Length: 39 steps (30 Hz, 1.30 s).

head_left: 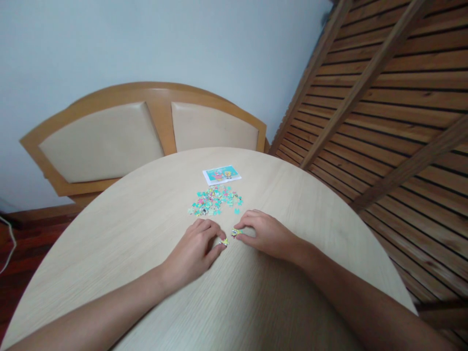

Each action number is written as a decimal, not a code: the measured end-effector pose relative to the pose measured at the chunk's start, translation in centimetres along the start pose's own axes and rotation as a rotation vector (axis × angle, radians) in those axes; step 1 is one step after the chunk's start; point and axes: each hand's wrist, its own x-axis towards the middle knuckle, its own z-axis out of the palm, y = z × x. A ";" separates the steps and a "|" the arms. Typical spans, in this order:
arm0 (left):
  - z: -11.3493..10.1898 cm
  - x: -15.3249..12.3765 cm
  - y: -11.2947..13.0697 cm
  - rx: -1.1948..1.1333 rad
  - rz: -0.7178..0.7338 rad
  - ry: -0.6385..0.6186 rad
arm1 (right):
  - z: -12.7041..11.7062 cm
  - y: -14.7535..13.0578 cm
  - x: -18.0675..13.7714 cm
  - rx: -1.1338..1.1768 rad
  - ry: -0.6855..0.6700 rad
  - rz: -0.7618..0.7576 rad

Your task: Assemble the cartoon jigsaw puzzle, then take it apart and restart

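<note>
My left hand pinches a small yellow jigsaw piece between thumb and fingers, low over the table. Close by on the right, my right hand grips another yellow and white jigsaw piece by its edges. A narrow gap separates the two pieces. Just beyond my hands lies a loose heap of jigsaw pieces, mostly turquoise with some pink, yellow and white. One turquoise piece sits apart at the heap's near right side. Behind the heap rests a picture sheet with cartoon figures on turquoise.
Everything rests on a round, pale wooden table. A wide padded bench back stands behind its far edge, against a pale wall. Slatted wooden panelling rises on the right. A white cable hangs at the far left.
</note>
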 end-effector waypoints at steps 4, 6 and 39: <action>-0.1 0.1 0.1 -0.042 0.021 -0.015 | 0.5 -0.4 0.2 0.021 0.000 -0.026; -0.1 0.2 0.2 -0.031 0.042 -0.023 | 0.4 -0.5 0.3 0.029 -0.009 -0.029; -0.2 0.3 0.3 0.101 0.154 -0.039 | 0.1 -0.8 0.3 -0.007 -0.067 -0.010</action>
